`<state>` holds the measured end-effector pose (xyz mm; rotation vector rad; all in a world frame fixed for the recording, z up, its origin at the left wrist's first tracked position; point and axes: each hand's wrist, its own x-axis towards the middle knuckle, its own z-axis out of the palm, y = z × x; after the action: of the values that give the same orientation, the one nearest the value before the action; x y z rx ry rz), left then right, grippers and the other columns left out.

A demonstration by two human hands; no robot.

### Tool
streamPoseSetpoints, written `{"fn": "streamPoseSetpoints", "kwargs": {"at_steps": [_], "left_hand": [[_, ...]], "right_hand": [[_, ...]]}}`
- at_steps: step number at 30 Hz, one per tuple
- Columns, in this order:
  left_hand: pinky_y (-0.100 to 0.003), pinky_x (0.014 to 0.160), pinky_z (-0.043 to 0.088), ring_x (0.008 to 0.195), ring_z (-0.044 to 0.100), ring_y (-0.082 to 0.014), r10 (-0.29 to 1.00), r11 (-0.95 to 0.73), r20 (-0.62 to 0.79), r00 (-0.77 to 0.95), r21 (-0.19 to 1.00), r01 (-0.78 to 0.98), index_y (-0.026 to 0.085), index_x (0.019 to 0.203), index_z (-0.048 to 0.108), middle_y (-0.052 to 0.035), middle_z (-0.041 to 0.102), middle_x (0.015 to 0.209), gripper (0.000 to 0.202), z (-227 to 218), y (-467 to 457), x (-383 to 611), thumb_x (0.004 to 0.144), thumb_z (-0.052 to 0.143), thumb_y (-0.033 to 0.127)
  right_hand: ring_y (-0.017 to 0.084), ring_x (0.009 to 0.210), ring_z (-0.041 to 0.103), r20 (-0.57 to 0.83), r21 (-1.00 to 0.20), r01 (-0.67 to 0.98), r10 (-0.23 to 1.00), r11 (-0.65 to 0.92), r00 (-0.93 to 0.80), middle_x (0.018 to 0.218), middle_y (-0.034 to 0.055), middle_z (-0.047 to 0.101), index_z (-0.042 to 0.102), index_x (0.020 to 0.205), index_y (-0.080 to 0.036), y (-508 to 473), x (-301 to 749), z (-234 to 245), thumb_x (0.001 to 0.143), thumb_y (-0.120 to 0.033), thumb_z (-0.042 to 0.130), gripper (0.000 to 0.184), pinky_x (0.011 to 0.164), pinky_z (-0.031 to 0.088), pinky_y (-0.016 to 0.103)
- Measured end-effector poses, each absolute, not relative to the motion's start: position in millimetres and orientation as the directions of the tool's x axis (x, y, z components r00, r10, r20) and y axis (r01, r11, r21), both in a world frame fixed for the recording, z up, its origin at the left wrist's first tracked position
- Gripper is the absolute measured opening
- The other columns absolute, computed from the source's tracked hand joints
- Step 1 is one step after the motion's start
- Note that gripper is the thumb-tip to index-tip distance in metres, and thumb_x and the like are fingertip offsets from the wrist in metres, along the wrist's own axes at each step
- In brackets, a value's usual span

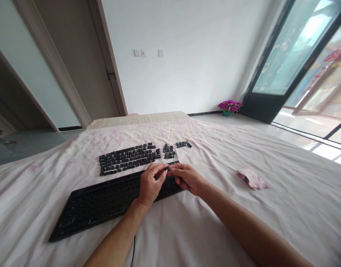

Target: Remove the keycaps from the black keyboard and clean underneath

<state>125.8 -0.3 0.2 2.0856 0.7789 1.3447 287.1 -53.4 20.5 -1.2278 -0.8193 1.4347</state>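
Observation:
Above the right part of a black keyboard, both my hands come together around a small black keycap. My left hand pinches the keycap between thumb and fingers. In the closed fingers of my right hand is a thin, pale stick; its tip is too small to make out. The keyboard lies at a slant, its keycaps off. Just beyond it, loose black keycaps are laid out in rows, with smaller groups to their right.
A pale floral sheet covers the wide surface, wrinkled in places. On the right lies a crumpled pink cloth. The keyboard's cable runs toward me. Purple flowers stand on the floor by the glass door.

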Motion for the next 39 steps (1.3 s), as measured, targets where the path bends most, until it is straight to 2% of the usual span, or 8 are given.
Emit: {"fn": "streamPoseSetpoints", "kwargs": {"at_steps": [6, 11, 15, 19, 27, 33, 39], "left_hand": [[-0.027, 0.078, 0.055, 0.088, 0.065, -0.0161, 0.705, -0.701, 0.617, 0.349, 0.682, 0.209, 0.022, 0.102, 0.071, -0.0044, 0.069, 0.096, 0.020, -0.3, 0.9, 125.4, 0.088, 0.057, 0.022], [-0.027, 0.079, 0.055, 0.090, 0.065, -0.0164, 0.700, -0.702, 0.608, 0.375, 0.682, 0.204, 0.023, 0.103, 0.071, -0.0046, 0.069, 0.098, 0.021, -1.0, 1.6, 125.2, 0.089, 0.056, 0.024], [-0.028, 0.078, 0.055, 0.089, 0.066, -0.0170, 0.692, -0.710, 0.617, 0.375, 0.675, 0.200, 0.023, 0.102, 0.072, -0.0050, 0.070, 0.096, 0.019, -1.4, 1.8, 125.4, 0.089, 0.057, 0.025], [-0.029, 0.078, 0.055, 0.088, 0.066, -0.0170, 0.666, -0.736, 0.644, 0.376, 0.650, 0.189, 0.022, 0.099, 0.072, -0.0049, 0.071, 0.095, 0.017, -2.1, 1.9, 125.3, 0.089, 0.059, 0.025], [-0.027, 0.072, 0.055, 0.084, 0.066, -0.0161, 0.671, -0.729, 0.647, 0.362, 0.664, 0.166, 0.021, 0.094, 0.069, -0.0041, 0.071, 0.093, 0.011, -2.2, -1.4, 125.0, 0.088, 0.060, 0.026], [-0.026, 0.070, 0.055, 0.082, 0.066, -0.0154, 0.660, -0.743, 0.657, 0.365, 0.642, 0.188, 0.021, 0.091, 0.067, -0.0034, 0.071, 0.091, 0.009, -0.9, -3.6, 125.2, 0.088, 0.059, 0.025], [-0.025, 0.071, 0.056, 0.084, 0.068, -0.0151, 0.669, -0.734, 0.654, 0.354, 0.658, 0.171, 0.021, 0.102, 0.065, -0.0032, 0.071, 0.093, 0.015, -5.9, -2.5, 126.3, 0.087, 0.061, 0.022]], "right_hand": [[0.001, 0.036, 0.036, -0.294, -0.922, -0.281, 0.954, -0.266, 0.062, 0.062, -0.0019, 0.062, 0.064, 0.077, -0.015, -53.8, 288.0, 21.8, 0.071, -0.037, 0.076, 0.026, 0.029, 0.020, 0.014], [0.002, 0.037, 0.037, -0.303, -0.915, -0.299, 0.951, -0.270, 0.068, 0.064, -0.0015, 0.062, 0.061, 0.073, -0.015, -53.2, 287.5, 21.7, 0.074, -0.036, 0.073, 0.025, 0.030, 0.021, 0.014], [0.003, 0.035, 0.034, -0.322, -0.913, -0.281, 0.946, -0.296, 0.050, 0.051, -0.0038, 0.054, 0.060, 0.072, -0.015, -53.4, 287.6, 23.7, 0.078, -0.040, 0.069, 0.027, 0.030, 0.019, 0.015], [0.002, 0.037, 0.035, -0.321, -0.915, -0.265, 0.947, -0.303, 0.027, 0.055, -0.0029, 0.057, 0.061, 0.072, -0.015, -53.4, 289.2, 23.8, 0.074, -0.039, 0.074, 0.028, 0.031, 0.020, 0.015], [0.003, 0.040, 0.037, -0.295, -0.905, -0.313, 0.955, -0.290, -0.031, 0.052, -0.0064, 0.051, 0.063, 0.082, -0.015, -52.4, 294.1, 19.5, 0.065, -0.032, 0.082, 0.030, 0.032, 0.020, 0.013], [0.003, 0.040, 0.038, -0.269, -0.905, -0.328, 0.962, -0.271, -0.053, 0.053, -0.0069, 0.050, 0.065, 0.088, -0.015, -51.8, 295.4, 17.1, 0.065, -0.033, 0.082, 0.034, 0.032, 0.021, 0.013], [0.003, 0.042, 0.038, -0.266, -0.903, -0.340, 0.963, -0.264, -0.042, 0.055, -0.0069, 0.051, 0.065, 0.088, -0.015, -52.2, 294.9, 17.9, 0.062, -0.030, 0.084, 0.035, 0.033, 0.021, 0.013]]}}
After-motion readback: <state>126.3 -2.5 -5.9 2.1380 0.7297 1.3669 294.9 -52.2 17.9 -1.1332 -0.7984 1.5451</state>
